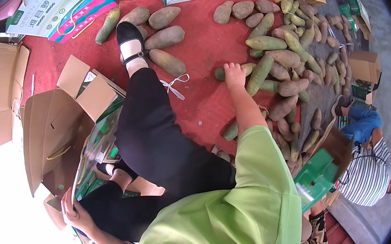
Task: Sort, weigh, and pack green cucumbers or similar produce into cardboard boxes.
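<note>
1 radish [219, 74] lies beside the pile [284, 59] on the red mat [202, 106], under the right hand [235, 77], fingers curled over it; how firmly, I cannot tell. The left hand [76, 214] holds the rim of the box [48, 124]. Dragging the radish could roll close-packed neighbours; tugging the rim could tip the box.

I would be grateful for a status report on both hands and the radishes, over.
Right hand on a green radish, grip unclear. Left hand holding a box panel by its edge. Radish pile crowding close on the right.
</note>
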Tool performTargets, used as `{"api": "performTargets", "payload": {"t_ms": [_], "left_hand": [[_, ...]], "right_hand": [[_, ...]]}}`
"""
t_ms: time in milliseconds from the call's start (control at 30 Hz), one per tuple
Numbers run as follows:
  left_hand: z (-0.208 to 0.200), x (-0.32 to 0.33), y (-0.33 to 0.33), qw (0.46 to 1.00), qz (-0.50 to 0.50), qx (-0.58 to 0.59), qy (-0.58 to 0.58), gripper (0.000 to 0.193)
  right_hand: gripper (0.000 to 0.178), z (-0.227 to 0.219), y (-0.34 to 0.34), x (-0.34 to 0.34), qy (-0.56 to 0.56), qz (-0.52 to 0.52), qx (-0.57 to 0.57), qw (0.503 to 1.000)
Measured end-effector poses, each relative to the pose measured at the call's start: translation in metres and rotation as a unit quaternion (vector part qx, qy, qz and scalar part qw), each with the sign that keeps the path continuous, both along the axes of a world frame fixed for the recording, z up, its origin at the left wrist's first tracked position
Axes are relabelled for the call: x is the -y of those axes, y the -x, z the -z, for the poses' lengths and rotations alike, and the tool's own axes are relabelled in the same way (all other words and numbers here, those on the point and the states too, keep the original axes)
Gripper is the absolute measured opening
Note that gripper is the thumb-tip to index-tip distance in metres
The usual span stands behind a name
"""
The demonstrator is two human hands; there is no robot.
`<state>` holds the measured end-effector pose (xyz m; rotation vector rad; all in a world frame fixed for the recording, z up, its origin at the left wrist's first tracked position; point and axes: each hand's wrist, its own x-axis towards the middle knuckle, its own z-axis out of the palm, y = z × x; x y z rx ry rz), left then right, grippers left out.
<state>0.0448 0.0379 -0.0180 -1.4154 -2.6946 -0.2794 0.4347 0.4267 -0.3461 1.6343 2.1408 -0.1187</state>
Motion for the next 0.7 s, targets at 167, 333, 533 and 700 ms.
{"api": "performTargets", "payload": {"t_ms": [167,333,533,700], "left_hand": [[-0.002,-0.002,-0.002,1.0,0.009,-0.03,-0.007,0.018],[-0.01,0.004,-0.006,0.999,-0.033,0.024,-0.015,0.032],[-0.009,-0.01,-0.01,0.999,-0.033,0.03,-0.022,0.037],[-0.013,-0.005,-0.006,1.0,0.003,-0.016,-0.012,0.03]], "right_hand": [[0.047,-0.023,0.049,0.038,0.099,-0.166,-0.054,0.98],[0.058,-0.015,0.072,0.106,0.129,-0.173,-0.209,0.954],[0.071,-0.018,0.036,0.109,0.133,-0.086,-0.04,0.987],[0.067,-0.013,0.025,0.084,0.189,0.04,-0.136,0.972]]}}
